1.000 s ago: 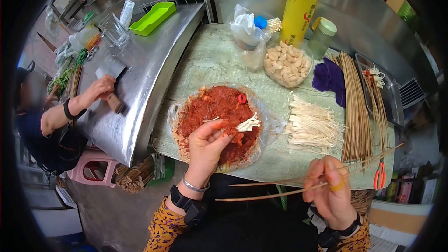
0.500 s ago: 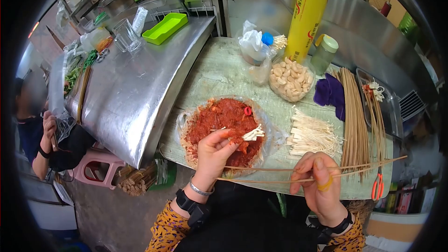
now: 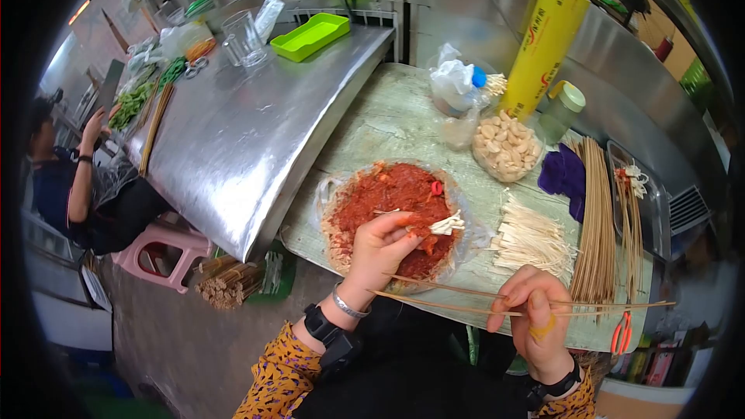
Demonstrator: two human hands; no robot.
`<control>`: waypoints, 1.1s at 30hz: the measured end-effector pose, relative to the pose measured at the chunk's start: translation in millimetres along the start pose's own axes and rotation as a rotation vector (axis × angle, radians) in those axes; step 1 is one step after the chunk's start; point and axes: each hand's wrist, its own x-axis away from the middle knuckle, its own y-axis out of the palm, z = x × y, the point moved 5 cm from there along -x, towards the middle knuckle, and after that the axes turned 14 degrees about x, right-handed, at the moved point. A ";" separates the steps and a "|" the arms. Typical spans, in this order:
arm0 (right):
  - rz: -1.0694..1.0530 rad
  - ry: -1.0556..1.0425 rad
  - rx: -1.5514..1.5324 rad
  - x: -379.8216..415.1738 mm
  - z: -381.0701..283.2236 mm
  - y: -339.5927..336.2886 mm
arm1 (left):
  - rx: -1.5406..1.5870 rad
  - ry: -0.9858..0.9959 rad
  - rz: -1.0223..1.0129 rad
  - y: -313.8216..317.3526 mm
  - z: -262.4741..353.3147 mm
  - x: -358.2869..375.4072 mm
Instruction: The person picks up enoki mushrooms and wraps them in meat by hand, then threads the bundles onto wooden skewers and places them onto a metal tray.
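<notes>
My left hand [image 3: 382,250] pinches a small roll of enoki mushrooms [image 3: 448,223] wrapped in red-coated meat, above a plastic-lined bowl of red marinated meat [image 3: 372,202]. My right hand [image 3: 535,314] is closed on two thin bamboo skewers [image 3: 458,310], which lie roughly level, their left ends just below my left wrist. To the right of the bowl sits a pile of enoki mushrooms [image 3: 531,237]. Beyond it, many loose skewers [image 3: 596,225] lie side by side, and a few finished sticks [image 3: 630,194] with enoki tips rest at the tray.
Peeled garlic [image 3: 508,146] fills a clear tub behind the mushrooms, near a yellow film roll [image 3: 545,46] and a purple cloth [image 3: 564,178]. Orange-handled scissors [image 3: 621,334] hang at the table edge. At left, another person [image 3: 85,178] holds a knife by a steel table [image 3: 256,116].
The whole view has shifted, so the tables appear further right. Both my hands keep their holds, and the skewers stay almost level. The other person's hand and knife are raised higher.
</notes>
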 end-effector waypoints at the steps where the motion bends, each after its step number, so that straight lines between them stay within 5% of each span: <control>1: -0.014 -0.016 0.021 -0.2 -0.1 2.6 | 0.002 0.008 0.012 -1.2 -0.1 -0.2; 14: -0.007 -0.028 0.062 3.4 8.4 -8.3 | 0.013 0.026 0.004 3.3 5.7 1.2; 26: 0.294 0.066 -0.027 -11.3 21.5 -47.3 | 0.098 -0.113 -0.006 7.4 -1.9 3.8; 33: 0.295 0.133 -0.069 -22.4 31.4 -48.1 | -0.009 -0.111 -0.030 8.7 -5.0 5.1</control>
